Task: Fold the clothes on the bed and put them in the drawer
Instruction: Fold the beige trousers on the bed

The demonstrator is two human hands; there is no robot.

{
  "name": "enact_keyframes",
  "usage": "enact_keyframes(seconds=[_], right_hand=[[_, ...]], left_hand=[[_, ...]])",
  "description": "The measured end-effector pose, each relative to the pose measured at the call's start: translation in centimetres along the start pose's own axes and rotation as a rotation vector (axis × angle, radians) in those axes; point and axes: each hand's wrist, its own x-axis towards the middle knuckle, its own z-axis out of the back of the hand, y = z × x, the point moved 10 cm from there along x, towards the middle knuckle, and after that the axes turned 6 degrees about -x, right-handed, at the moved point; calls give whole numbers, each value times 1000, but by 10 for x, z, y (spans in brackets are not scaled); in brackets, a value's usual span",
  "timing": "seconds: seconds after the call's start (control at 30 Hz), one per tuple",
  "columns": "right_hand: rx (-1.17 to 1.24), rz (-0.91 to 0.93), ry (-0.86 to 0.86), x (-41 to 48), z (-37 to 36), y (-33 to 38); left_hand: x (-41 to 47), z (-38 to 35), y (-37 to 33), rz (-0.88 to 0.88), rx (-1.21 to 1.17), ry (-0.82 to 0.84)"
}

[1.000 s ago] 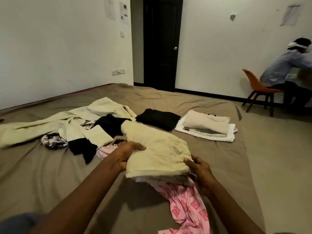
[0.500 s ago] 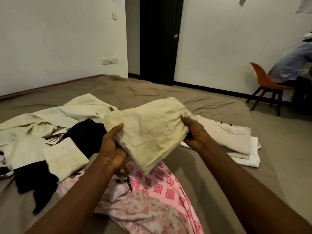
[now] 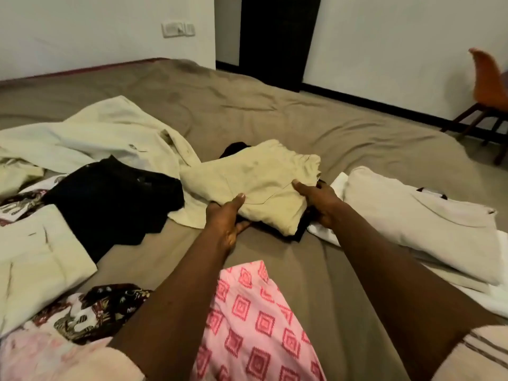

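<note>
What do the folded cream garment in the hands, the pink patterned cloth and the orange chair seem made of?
The folded cream garment looks like matte woven cotton or twill: stitched pocket seam, firm folds. The pink patterned cloth seems thin printed fabric, lying limp. The orange chair looks like smooth moulded plastic on dark, probably wooden, legs.

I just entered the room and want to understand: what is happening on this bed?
A person is folding clothes on a brown-sheeted bed. The left hand and right hand grip a folded cream cloth garment, set over a folded black garment. At the right lies a folded beige garment on white cloth. Unfolded pieces lie around: a loose cream shirt, a crumpled black garment and a pink patterned cloth.
</note>
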Motion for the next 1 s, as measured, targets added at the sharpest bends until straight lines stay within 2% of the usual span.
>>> enact_keyframes(seconds=[0.1, 0.17, 0.23, 0.27, 0.33, 0.4, 0.43, 0.5, 0.57, 0.67, 0.7, 0.77, 0.83, 0.9, 1.0], right_hand=[[52, 136, -131, -24, 5, -2], [-201, 192, -320, -69, 4, 9], [-486, 339, -495, -143, -12, 14], [-554, 440, -504, -178, -26, 12], [-631, 623, -339, -237, -71, -2], [-786, 661, -95, -270, -122, -30], [-903, 647, -29, -276, -141, -43], [-1152, 578, 12, -290, -165, -61], [-1301, 544, -79, -301, -168, -60], [-1256, 510, -139, -334, -176, -44], [-1131, 542, -102, -356, -184, -36], [-912, 605, 95, -397, -210, -29], [-1013, 691, 245, -441, -239, -26], [-1160, 827, 252, -468, -255, -10], [-1022, 867, 214, -490, -249, 29]], left_hand=[[-22, -4, -12, 30, 78, 65], [-52, 7, -25, 38, 257, 117], [-96, 40, -52, -134, 518, 152], [-121, 59, -68, -279, 696, 157], [-185, 103, -95, -521, 983, 157], [-243, 147, -104, -640, 1153, 197], [-264, 163, -99, -677, 1254, 217], [-295, 192, -90, -752, 1443, 249], [-306, 201, -86, -871, 1549, 262], [-321, 198, -104, -960, 1466, 169], [-333, 197, -113, -992, 1357, 143], [-354, 202, -130, -1038, 1109, 89], [-374, 213, -149, -1082, 975, 38], [-384, 215, -164, -1128, 951, 54], [-420, 204, -192, -1278, 955, 104]])
